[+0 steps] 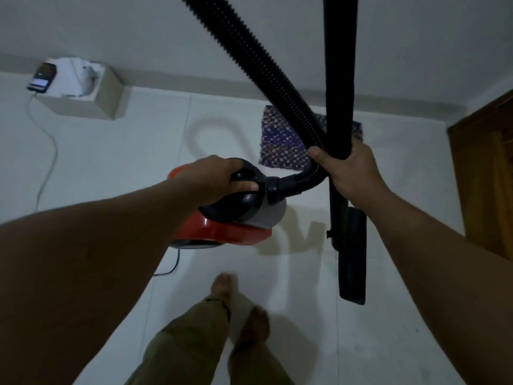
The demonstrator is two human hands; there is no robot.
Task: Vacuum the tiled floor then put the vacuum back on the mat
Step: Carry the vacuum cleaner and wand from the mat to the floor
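A red and grey canister vacuum (222,229) hangs just above the white tiled floor (111,151), with my left hand (219,180) gripping its black carry handle. My right hand (349,170) is wrapped around the black wand (340,79) and the ribbed black hose (258,56) together. The floor nozzle (351,262) dangles below my right hand. A blue patterned mat (280,140) lies on the tiles near the far wall, just beyond the vacuum and partly hidden by the hose and wand.
A grey box (91,98) with a phone (41,77) and white items on top stands by the far-left wall, a cable (47,162) trailing from it. A wooden door (488,184) is at the right. My bare feet (244,309) stand behind the vacuum.
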